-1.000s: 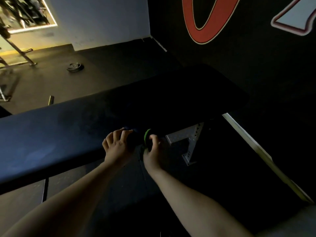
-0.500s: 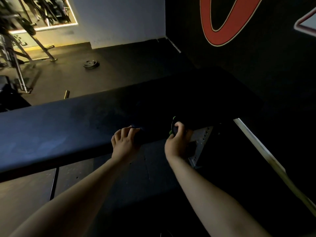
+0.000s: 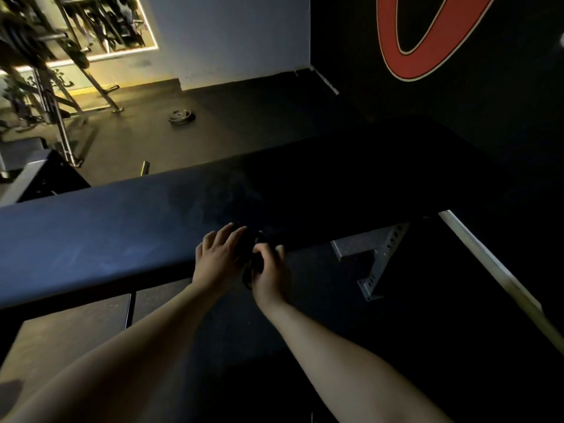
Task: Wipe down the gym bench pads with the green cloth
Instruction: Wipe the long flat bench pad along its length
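1. A long dark bench pad (image 3: 91,239) runs across the room from the left and fades into shadow on the right.
2. The left hand (image 3: 218,259) rests on the pad's near edge, its fingers (image 3: 235,232) fairly straight and slightly apart, gripping nothing.
3. The right hand (image 3: 271,271) sits just beside it at the same edge, fingers curled in around a dark bundle.
4. That bundle is the cloth (image 3: 251,265), bunched between the two hands against the pad's edge. The light is too dim to show its colour here.
5. I cannot tell whether the left hand touches the cloth.
6. Under the pad on the right, a grey metal frame (image 3: 378,261) with rows of holes stands on the floor.
7. Beyond the bench, a weight plate (image 3: 182,116) lies flat on the dark floor, well apart from a rack (image 3: 45,71) of equipment at the far left.
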